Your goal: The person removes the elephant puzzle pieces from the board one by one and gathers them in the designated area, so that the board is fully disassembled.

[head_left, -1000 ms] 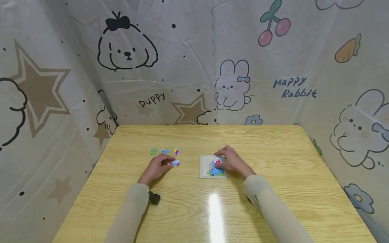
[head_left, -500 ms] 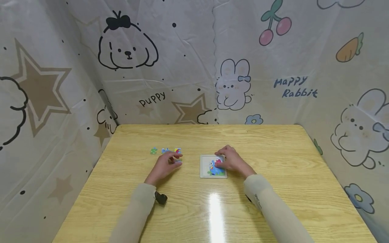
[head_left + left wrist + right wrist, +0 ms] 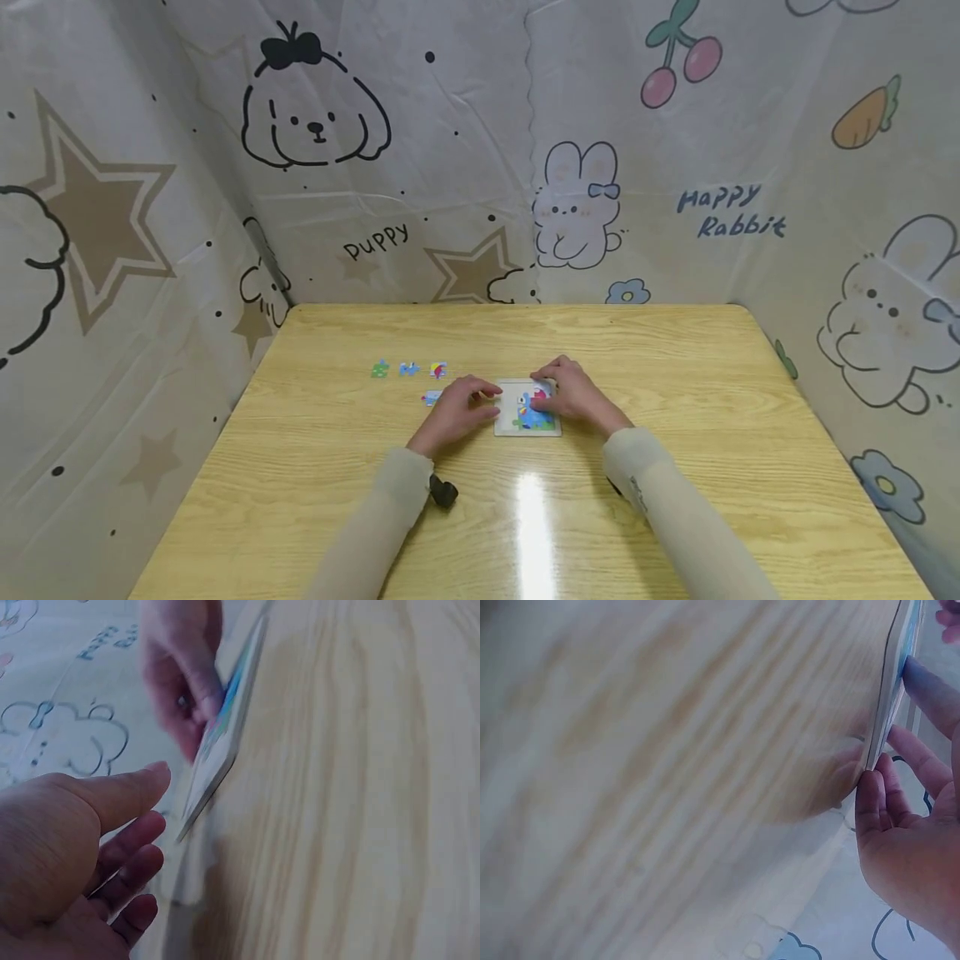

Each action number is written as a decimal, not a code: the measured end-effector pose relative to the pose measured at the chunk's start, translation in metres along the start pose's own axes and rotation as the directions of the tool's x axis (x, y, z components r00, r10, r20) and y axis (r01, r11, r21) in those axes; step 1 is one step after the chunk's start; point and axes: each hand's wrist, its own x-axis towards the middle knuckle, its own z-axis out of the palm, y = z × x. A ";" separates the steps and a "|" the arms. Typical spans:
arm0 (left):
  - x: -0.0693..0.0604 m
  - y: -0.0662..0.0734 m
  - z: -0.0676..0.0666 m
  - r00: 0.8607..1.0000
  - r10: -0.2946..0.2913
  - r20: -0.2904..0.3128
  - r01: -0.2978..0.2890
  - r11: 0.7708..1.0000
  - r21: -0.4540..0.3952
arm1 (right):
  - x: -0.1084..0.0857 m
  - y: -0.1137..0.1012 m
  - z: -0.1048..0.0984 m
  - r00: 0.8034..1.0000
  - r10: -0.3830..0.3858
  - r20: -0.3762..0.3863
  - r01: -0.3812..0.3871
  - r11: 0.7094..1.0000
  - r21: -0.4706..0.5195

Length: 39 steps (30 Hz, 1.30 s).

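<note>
A small square jigsaw tray (image 3: 506, 410) lies on the table, its right part filled with blue, pink and green pieces and its left part bare. My right hand (image 3: 573, 393) holds the tray at its right side; the thumb lies on the picture, and the fingers (image 3: 881, 795) are at the edge in the right wrist view. At the tray's left edge is my left hand (image 3: 457, 408), thumb and fingers apart. Nothing sits between them in the left wrist view, where that hand (image 3: 82, 847) is just short of the tray (image 3: 225, 757).
Left of the tray, a loose blue puzzle piece (image 3: 431, 398) lies partly behind my left hand. Farther back are a green piece (image 3: 380, 369), a blue piece (image 3: 408, 368) and a yellow-and-red piece (image 3: 438, 369). A printed curtain (image 3: 337, 200) encloses the wooden table (image 3: 637, 350).
My left hand has left the loose blue piece, which stays on the table, and moved right to the tray's left edge. My right hand has kept its place on the tray.
</note>
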 end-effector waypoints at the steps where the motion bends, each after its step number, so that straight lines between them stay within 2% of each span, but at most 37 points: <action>1: 0.002 0.002 0.003 1.000 0.009 0.007 -0.009 1.000 0.011 | 0.000 0.000 0.000 1.000 -0.004 -0.001 0.004 1.000 -0.004; 6: 0.011 0.009 0.017 0.999 0.026 0.034 -0.028 0.998 0.052 | -0.001 0.002 -0.001 1.000 -0.024 0.008 0.024 1.000 -0.003; 12: 0.018 0.011 0.024 0.998 0.030 0.049 -0.035 0.995 0.095 | -0.008 0.000 -0.002 0.999 -0.033 0.025 0.033 0.999 0.008; 17: 0.021 0.010 0.026 0.999 0.026 0.040 -0.030 0.992 0.119 | -0.015 -0.003 0.001 0.998 -0.061 0.027 0.060 0.998 0.006; 22: 0.023 0.008 0.028 0.999 0.031 0.032 -0.035 0.991 0.127 | -0.019 -0.006 0.005 0.996 -0.092 0.018 0.092 0.995 -0.041; 27: 0.024 0.009 0.028 0.999 0.034 0.034 -0.038 0.990 0.136 | -0.020 -0.006 0.007 0.996 -0.083 0.008 0.084 0.994 -0.067; 39: 0.026 0.014 0.030 0.999 -0.008 0.037 0.002 0.989 0.150 | -0.018 -0.001 0.007 0.997 -0.079 0.009 0.079 0.994 -0.075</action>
